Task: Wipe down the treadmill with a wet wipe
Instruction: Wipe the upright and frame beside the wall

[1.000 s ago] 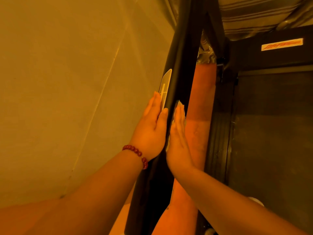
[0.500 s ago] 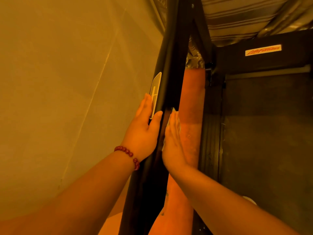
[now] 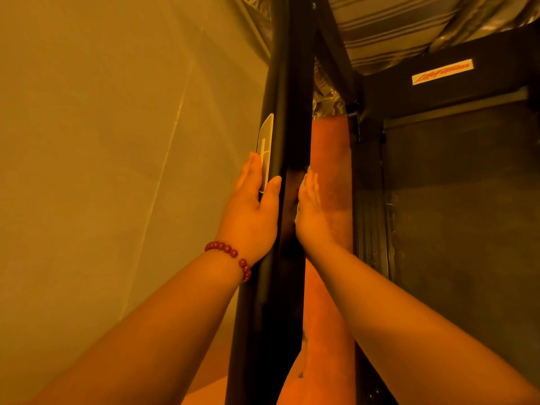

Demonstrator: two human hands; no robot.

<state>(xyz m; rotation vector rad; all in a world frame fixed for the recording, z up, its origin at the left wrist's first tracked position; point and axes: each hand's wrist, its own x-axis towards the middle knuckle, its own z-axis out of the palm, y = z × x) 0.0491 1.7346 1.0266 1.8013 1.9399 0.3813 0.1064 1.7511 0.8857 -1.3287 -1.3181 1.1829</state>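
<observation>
The coming stroke turns on the post (image 3: 287, 83). This black treadmill upright runs lengthwise from the bottom of the view up and away, so the wipe will likely have to travel along that axis, not across it. The hands sit on opposite sides of it at about the same height. The left hand (image 3: 251, 211) lies flat on the left face, fingers straight and thumb resting on the front edge. It holds nothing, and its fingertips overlap the lower end of a pale sticker (image 3: 265, 135). The right hand (image 3: 309, 214) presses flat against the right face, fingers straight and together. Only a pale sliver at its fingertips shows what is probably the wipe (image 3: 304, 177), sandwiched between palm and post; the rest is hidden under the hand. That makes the right hand the working one, with unwiped post both above and below it, while the left seems only to steady. By count there are two hands, one post, one wipe as far as can be seen, one sticker on the post, one logo label (image 3: 441, 72) on the dark housing to the right, and one bead bracelet (image 3: 230, 254) on the left wrist. The belt (image 3: 467, 229) lies well to the right, untouched.
</observation>
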